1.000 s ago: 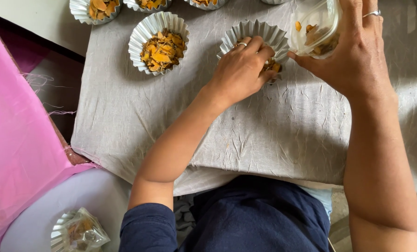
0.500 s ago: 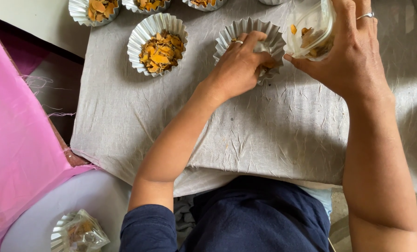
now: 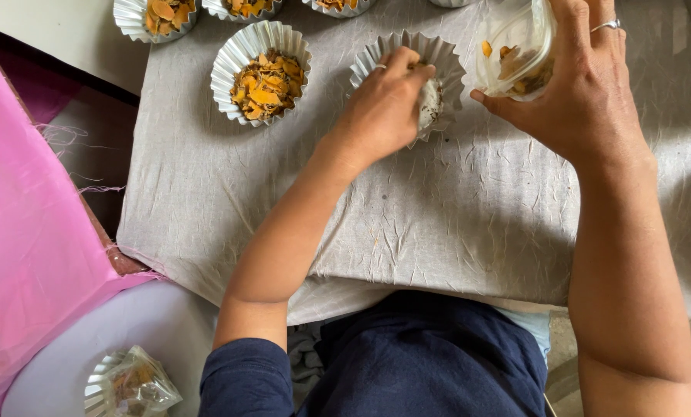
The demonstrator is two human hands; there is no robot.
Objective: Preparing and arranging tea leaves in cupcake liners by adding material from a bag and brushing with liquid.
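Far left, fluted foil cup of orange flakes (image 3: 262,73) on crinkled grey cloth (image 3: 453,232). Centre, left hand (image 3: 382,112) pinched narrow inside near-empty fluted foil cup (image 3: 440,73). Right, right hand (image 3: 585,89) gripping tilted clear plastic bag of flakes (image 3: 515,54); likely spilling onto cloth if tipped further.

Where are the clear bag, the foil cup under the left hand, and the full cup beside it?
Clear bag (image 3: 515,54), head view: its see-through side, above the right hand's thumb.
Foil cup (image 3: 447,62), head view: pleated right rim, beside the left hand's fingers.
Full cup (image 3: 262,83), head view: the orange flakes inside.
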